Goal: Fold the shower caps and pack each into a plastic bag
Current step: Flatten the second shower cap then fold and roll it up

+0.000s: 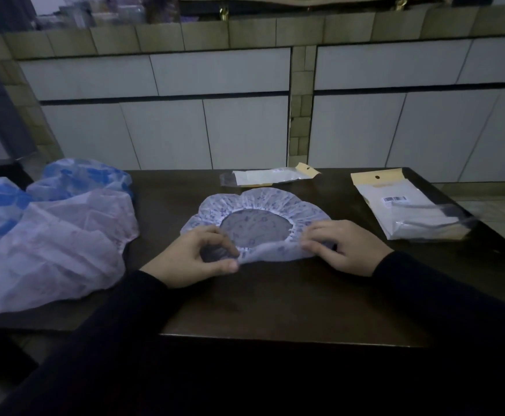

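Pretty dim room, white tiled wall behind, and a dark tabletop [290, 301] with everything laid out on it. The shower cap [263, 205] lies flat right in front of the hands, opening up, with its near rim lifted off the surface. The left hand [197, 256] pinches that rim between thumb and fingers, and the right hand [344, 244] has its fingertips curled onto the same edge.

What could go wrong, I'd guess: the plastic is thin and slippery and the rim looks elastic, so a fold may spring back or slide out if either pinch loosens. Pulling unevenly would give a lopsided fold that's harder to get into a bag.

Room-wise, there's bare surface between the hands and the near table edge. An empty bag [269, 177] sits just beyond the cap, a stack of bags [410, 214] lies off to the right of the right hand close to the table's right edge, and a pile of caps [53, 232] sits left of the left hand.
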### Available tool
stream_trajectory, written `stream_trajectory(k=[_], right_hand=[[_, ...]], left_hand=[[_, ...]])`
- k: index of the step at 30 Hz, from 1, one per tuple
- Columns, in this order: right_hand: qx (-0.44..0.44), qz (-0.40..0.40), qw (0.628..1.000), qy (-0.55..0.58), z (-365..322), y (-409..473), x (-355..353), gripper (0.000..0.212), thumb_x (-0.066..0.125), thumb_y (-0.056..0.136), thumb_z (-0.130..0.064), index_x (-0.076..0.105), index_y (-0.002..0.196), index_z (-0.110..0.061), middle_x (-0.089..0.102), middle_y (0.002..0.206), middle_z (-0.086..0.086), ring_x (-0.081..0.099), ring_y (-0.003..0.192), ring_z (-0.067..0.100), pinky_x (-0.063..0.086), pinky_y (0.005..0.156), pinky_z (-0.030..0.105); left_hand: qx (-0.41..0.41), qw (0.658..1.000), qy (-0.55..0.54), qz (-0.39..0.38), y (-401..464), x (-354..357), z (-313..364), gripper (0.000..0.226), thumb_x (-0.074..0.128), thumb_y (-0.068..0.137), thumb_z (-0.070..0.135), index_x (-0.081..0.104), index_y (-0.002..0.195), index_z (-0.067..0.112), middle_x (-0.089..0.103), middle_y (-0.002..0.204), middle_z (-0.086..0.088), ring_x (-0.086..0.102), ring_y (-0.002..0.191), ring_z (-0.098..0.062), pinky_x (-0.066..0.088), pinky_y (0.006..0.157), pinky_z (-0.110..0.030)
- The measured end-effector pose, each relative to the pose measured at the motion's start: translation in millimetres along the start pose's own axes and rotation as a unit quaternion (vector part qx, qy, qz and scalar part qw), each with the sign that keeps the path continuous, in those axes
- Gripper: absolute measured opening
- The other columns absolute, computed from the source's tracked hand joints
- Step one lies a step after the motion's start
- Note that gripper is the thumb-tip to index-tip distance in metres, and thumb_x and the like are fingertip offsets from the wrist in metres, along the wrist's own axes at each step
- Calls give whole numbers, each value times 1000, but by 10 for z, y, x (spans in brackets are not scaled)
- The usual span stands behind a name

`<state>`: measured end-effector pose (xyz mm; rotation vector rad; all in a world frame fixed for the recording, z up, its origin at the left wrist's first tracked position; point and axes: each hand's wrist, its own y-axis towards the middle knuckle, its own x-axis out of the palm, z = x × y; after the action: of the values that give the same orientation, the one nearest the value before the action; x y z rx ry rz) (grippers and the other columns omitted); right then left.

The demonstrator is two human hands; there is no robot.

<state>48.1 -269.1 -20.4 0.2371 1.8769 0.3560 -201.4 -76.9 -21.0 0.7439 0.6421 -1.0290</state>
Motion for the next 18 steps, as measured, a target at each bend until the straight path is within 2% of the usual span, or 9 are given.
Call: stream_trajectory(k=[3,5,7,9,11,13,16,18], right_hand=[[57,104,992,32,-20,34,23,45,38,95,-49,64,81,-15,58,68,-5,54,66,7,47,64,34],[90,161,976,115,-25,51,6,38,40,94,-49,61,79,-22,57,67,-1,55,65,9,48,65,35],[75,168,970,156,-6,36,-23,33,45,94,-52,61,85,-25,59,73,-5,57,70,9,48,66,26],[44,117,983,137,24,4,-39,41,47,86,-55,64,93,-18,64,82,-4,59,77,9,49,67,21],[28,100,990,100,45,-1,-32,45,49,84,-54,66,90,-13,66,84,-2,61,78,9,51,68,25],[32,137,987,79,49,29,-16,34,48,87,-48,64,88,-18,65,80,-6,60,74,8,53,67,31],[104,188,970,116,17,119,-1,18,49,95,-39,60,93,-25,62,81,-7,59,71,6,52,64,32],[174,206,952,141,-5,213,-16,18,47,98,-37,58,95,-24,63,84,-8,59,76,3,50,68,28]], left_hand=[[5,999,-34,14,-27,-39,49,43,64,76,66,68,95,28,63,94,6,61,92,-17,49,84,-45],[-14,998,-47,42,-29,-48,54,25,68,83,47,69,98,28,68,95,6,64,91,-14,51,84,-40],[-58,994,-51,84,5,-64,21,10,62,90,32,68,97,29,71,94,5,66,88,-7,52,85,-37],[-93,986,-57,123,49,-90,8,13,55,95,25,64,100,34,70,96,8,64,89,0,50,83,-27],[-103,979,-73,158,105,-118,-6,14,55,96,26,64,103,35,69,98,9,64,92,0,49,84,-26],[-114,973,-80,183,155,-132,-22,14,57,95,30,65,106,29,69,98,8,63,95,-5,49,85,-28],[-149,964,-48,217,228,-115,-37,16,60,92,35,64,96,20,67,88,0,63,84,-13,51,76,-31],[-179,960,-12,214,270,-129,-42,25,62,90,38,63,86,14,65,80,-7,62,75,-21,49,66,-33]])
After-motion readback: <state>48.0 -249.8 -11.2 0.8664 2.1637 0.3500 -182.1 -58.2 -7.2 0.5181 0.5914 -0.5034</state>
